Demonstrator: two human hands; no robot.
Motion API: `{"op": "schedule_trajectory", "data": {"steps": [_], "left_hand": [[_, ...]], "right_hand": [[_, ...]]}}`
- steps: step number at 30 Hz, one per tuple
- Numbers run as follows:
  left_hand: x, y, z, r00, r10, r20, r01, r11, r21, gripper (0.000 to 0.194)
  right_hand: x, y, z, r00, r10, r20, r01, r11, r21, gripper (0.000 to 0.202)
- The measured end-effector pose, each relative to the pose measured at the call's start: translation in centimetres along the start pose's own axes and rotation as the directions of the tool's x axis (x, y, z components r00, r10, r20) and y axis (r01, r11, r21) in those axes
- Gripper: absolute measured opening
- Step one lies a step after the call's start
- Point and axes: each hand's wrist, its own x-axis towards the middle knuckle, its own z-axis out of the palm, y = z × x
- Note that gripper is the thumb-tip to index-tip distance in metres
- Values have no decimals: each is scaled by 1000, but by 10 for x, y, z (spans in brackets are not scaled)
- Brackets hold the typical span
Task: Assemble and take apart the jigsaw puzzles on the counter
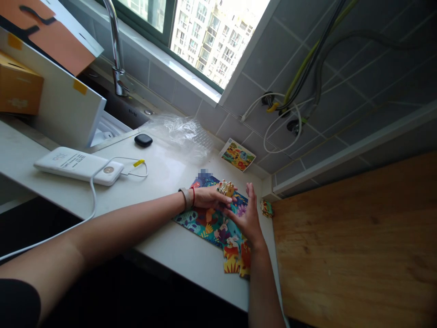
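A small stack of jigsaw puzzle pieces is gripped in my left hand, their edges turned up. Below it lies a partly joined jigsaw puzzle with colourful animals and plants on a blue-green ground. My right hand is beside the left one, over the puzzle's right part, thumb and fingers spread, with nothing visible in it. Yellow and red pieces jut from the puzzle's near edge, partly hidden by my right wrist. Another small pile of pieces sits at the counter's right end.
A picture card leans at the tiled wall near crumpled clear plastic. To the left are a black case and a white power bank with its cable. A wooden board borders the counter on the right.
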Motion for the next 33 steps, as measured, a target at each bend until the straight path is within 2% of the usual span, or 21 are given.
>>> {"op": "schedule_trajectory", "data": {"steps": [2, 4, 7, 10, 12, 14, 19, 25, 27, 33], "left_hand": [[-2, 4, -1, 998, 37, 47, -35, 998, -54, 75], [-4, 7, -1, 992, 53, 116, -44, 996, -80, 79], [-6, 8, -3, 976, 39, 214, -20, 996, -87, 83], [-8, 7, -3, 959, 4, 282, 12, 998, -55, 86], [-9, 6, -3, 953, -20, 301, 28, 999, -21, 86], [-9, 3, -3, 954, -44, 296, 44, 999, 8, 85], [-7, -4, -5, 971, -130, 202, 116, 990, 79, 72], [-2, -7, -6, 979, -203, 17, 199, 971, 135, 36], [-2, -7, -4, 981, -194, -16, 194, 970, 144, 36], [-3, -7, 2, 990, -142, -27, 144, 981, 131, 52]], "right_hand": [[-9, 0, -18, 999, 29, -27, -29, 999, -15, 92], [-25, -5, -37, 998, 56, -14, -56, 997, -45, 65], [-63, -17, -60, 975, 106, 196, -91, 992, -84, 49], [-105, -28, -68, 930, 161, 331, -118, 982, -147, 58], [-126, -31, -65, 912, 180, 368, -115, 975, -192, 74], [-136, -34, -58, 906, 179, 383, -101, 971, -216, 81], [-123, -41, -47, 923, 108, 369, -36, 980, -197, 69], [-99, -45, -49, 911, 75, 406, 58, 950, -306, 54], [-98, -44, -46, 920, 47, 389, 94, 938, -335, 53], [-110, -44, -29, 963, -24, 268, 127, 919, -374, 34]]}}
